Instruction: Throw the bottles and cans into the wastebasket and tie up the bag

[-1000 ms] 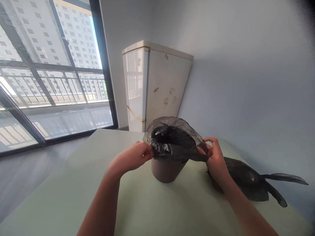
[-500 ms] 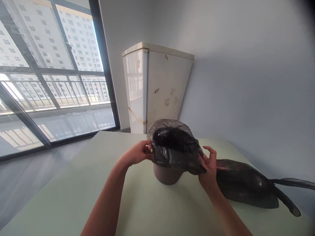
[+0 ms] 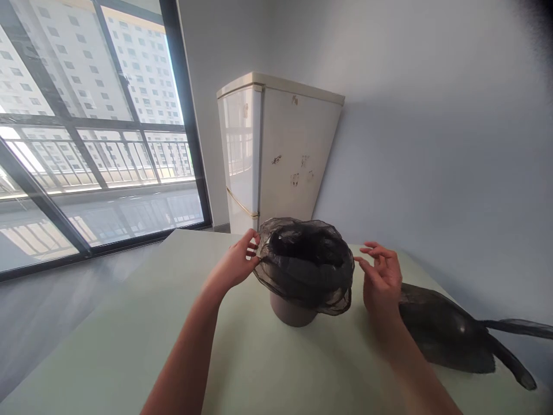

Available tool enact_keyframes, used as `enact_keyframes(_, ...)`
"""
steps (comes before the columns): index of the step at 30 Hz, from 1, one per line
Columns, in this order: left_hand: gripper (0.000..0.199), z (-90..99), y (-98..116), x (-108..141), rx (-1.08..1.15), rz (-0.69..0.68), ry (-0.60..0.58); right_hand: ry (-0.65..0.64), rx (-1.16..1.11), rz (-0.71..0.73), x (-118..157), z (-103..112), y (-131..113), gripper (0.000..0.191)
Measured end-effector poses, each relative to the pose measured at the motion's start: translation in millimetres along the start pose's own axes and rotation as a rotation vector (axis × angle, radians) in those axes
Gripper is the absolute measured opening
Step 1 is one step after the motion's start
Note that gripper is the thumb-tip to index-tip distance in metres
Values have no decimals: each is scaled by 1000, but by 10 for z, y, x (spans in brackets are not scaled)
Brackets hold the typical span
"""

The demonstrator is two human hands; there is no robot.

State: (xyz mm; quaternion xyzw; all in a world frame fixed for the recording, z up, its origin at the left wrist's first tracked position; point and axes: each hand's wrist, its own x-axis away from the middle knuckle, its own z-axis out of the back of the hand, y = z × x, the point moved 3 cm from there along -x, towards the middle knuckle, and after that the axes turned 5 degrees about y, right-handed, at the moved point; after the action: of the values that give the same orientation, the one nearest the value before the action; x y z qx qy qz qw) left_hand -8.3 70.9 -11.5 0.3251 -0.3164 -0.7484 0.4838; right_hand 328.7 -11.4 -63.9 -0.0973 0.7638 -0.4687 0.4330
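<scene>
Black liner (image 3: 309, 279) lies between left fingers (image 3: 250, 236), their grip unclear, and parted right fingers (image 3: 377, 252).

A room that appears to be in an apartment home: a worn white refrigerator (image 3: 298, 138) stands at the far side; on the left, dark-framed glass doors (image 3: 108, 123) face a balcony railing (image 3: 118, 161), with a high-rise building (image 3: 140, 69) beyond.
</scene>
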Motion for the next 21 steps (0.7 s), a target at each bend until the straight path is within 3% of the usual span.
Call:
enact_keyframes(2,55,13,55,9,111,-67,-17,-127,64,121,-106,-53,-202,8)
enact_keyframes(6,75,-43,76,-37,95,-165,11,-527,223,142,-304,-291,-420,22)
enact_keyframes(8,79,-106,42,-87,99,-176,11,-628,275,84,-384,-404,-393,24)
enact_keyframes(16,67,-256,-229,-284,70,-78,107,-495,113,-256,-642,-646,61,45)
enact_keyframes(18,59,-260,-272,-288,26,-39,101,-571,143,-341,-689,-723,148,52)
enact_keyframes(21,42,-265,-286,-259,-76,-1,-9,-726,281,-339,-699,-801,212,49)
